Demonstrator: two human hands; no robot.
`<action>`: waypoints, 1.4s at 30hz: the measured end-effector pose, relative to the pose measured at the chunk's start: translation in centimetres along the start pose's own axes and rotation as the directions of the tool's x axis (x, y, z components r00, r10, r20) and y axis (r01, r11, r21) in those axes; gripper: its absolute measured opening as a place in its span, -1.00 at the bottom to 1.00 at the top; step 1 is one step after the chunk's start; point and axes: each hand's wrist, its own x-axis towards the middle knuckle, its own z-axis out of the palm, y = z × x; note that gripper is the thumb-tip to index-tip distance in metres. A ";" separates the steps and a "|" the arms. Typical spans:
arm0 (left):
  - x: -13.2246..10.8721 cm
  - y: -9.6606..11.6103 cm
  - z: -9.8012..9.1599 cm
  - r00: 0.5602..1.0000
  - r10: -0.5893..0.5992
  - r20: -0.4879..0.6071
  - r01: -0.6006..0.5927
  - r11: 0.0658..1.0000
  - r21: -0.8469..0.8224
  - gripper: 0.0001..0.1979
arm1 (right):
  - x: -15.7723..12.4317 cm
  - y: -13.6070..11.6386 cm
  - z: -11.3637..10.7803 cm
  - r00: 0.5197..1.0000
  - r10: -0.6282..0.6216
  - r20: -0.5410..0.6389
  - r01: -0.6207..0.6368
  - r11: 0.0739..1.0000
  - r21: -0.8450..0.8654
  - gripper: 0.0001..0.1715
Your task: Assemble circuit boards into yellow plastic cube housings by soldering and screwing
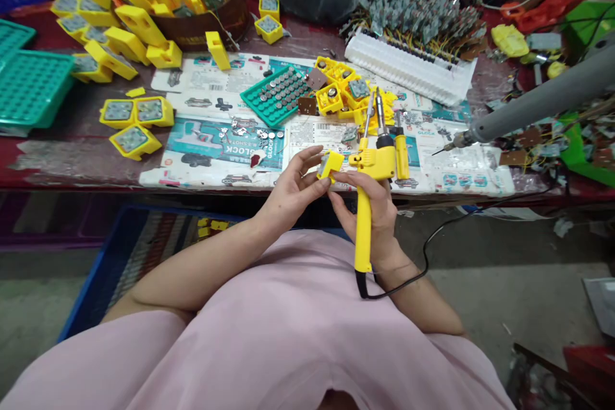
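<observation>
Pale pink cloth of the person's shirt fills the bottom of the view, with both bare forearms reaching forward to the edge of a dark red workbench. Just in front of that edge, the left hand, fingers loosely bent, pinches a small yellow plastic box with a grey face. Partly curled, the right hand holds a yellow pistol-shaped tool with a metal tip and black cord; its fingertips reach the box too. Just right of the tool lies a yellow-handled screwdriver. Beyond the hands, printed white-and-teal card covers the bench, bearing a green plastic tray of silver button cells near a cluster of open yellow boxes. Farther back, a white ribbed holder carries massed small circuit boards. At left, more yellow boxes sit near a heaped brown round container
</observation>
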 end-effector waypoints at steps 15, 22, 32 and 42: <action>0.2 -0.9 0.8 0.998 0.048 -0.033 -0.048 0.999 -0.005 -0.01 | -1.3 0.1 0.8 0.995 -0.004 -0.099 -0.002 0.998 -0.067 -0.33; 0.0 -0.7 0.9 0.999 0.027 -0.042 -0.029 0.999 -0.036 0.03 | -1.1 0.1 0.9 0.996 0.001 -0.086 -0.007 0.998 -0.065 -0.38; 0.1 0.5 0.0 0.999 0.038 0.003 -0.038 0.999 0.035 -0.01 | -1.6 0.2 0.4 0.999 -0.014 -0.044 0.013 1.000 -0.027 -0.32; -0.1 0.4 -0.9 0.996 -0.043 0.077 0.041 0.999 0.024 -0.12 | -0.2 0.9 -0.4 0.999 -0.031 -0.039 0.031 1.000 0.000 -0.28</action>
